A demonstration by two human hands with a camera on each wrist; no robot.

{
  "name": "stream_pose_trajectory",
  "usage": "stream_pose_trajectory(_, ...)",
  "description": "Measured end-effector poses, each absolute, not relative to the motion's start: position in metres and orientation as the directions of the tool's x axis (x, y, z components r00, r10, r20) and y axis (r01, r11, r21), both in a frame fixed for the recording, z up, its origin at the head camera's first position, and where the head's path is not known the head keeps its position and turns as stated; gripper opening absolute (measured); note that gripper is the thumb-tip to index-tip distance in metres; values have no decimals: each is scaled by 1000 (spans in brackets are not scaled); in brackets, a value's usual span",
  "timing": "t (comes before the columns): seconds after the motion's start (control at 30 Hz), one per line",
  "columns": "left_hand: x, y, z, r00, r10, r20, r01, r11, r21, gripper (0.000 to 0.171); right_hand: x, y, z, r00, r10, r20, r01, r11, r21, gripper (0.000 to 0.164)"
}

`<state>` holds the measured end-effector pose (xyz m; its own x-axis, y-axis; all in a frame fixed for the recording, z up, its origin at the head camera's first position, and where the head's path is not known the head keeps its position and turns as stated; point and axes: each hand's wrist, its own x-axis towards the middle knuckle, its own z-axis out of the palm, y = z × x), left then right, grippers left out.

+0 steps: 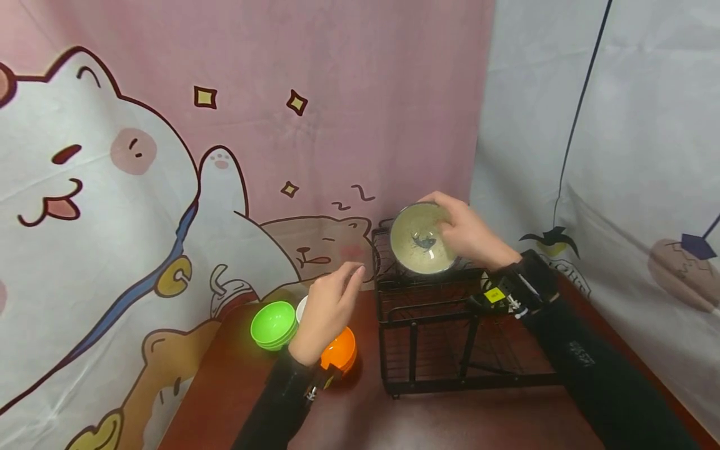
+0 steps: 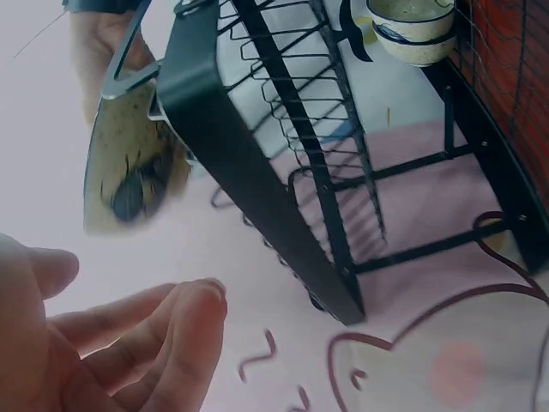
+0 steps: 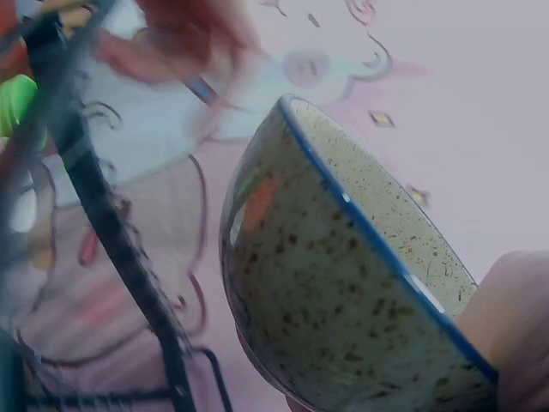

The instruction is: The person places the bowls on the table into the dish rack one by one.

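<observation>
Head view: the right hand pinches the speckled bowl by its rim above the black rack; the left hand, fingers relaxed, holds nothing. Likely slick, stiff, breakable ceramic, the bowl suits a thumb-inside rim grip.

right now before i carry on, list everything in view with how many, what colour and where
held bowl: 1, speckled cream, blue rim, by the rack
speckled bowls: at least 2, cream with blue rims, stacked at the rack
rack: 1, black, on the table
green bowls: at least 2, green, stacked on the table's left
orange bowls: at least 2, orange, beside the rack
white bowl: at least 1, white, partly behind the left hand
table: 1, reddish brown, underneath
backdrop: at least 1, pink and white, cartoon animals, behind
left hand: 1, bare, holding nothing
right hand: 1, bare, gripping the held bowl
sleeves: 2, black, both arms
wrist straps: 2, black, both wrists
</observation>
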<state>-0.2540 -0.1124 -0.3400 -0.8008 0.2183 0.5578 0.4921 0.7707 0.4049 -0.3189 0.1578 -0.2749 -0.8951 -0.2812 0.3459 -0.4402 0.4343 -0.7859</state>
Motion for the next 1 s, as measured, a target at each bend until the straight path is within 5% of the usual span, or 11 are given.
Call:
stream_pose_trajectory(0.37, -230, -184, -405, -888, 51, 457, 337, 749, 570, 23, -333, 232, -280, -911, -150, 385, -408, 473, -781, 53)
stream_pose_trajectory(0.73, -219, -254, -481, -906, 3, 423, 211, 870, 445, 19, -344, 274, -306, -911, -97, 400, -386, 541, -747, 51)
stream_pose_trajectory(1.0, -216, -279, -536, -936, 99, 337, 240, 880, 409, 42, -347, 286, -311, -885, -125, 449, -411, 662, -627, 62)
